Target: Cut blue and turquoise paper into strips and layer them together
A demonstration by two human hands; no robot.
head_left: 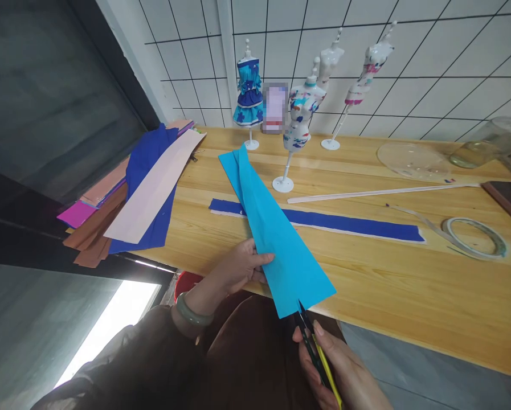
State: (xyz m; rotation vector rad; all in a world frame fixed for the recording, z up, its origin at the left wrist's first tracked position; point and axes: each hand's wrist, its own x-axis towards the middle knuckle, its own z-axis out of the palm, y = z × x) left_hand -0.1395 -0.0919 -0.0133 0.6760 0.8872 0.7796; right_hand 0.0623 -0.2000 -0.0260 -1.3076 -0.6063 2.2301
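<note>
A long sheet of bright blue crepe paper (287, 245) slants over the front edge of the table, its far end folded. My left hand (244, 265) pinches the sheet's left side, thumb on top and fingers beneath. Scissors (313, 344) with black and yellow handles are in my right hand (334, 364). Their blade tips meet the near short edge of the blue paper. A dark blue strip with a pale edge (349, 223) lies on the table, partly covered by the sheet.
Coloured paper pieces (146, 188) are heaped at the left. Small mannequins (300, 114) stand at the back, one in a blue dress (249, 94). A roll of tape (475, 236), a clear plastic disc (413, 160) and a thin pale strip (366, 193) lie on the right of the wooden table (452, 296).
</note>
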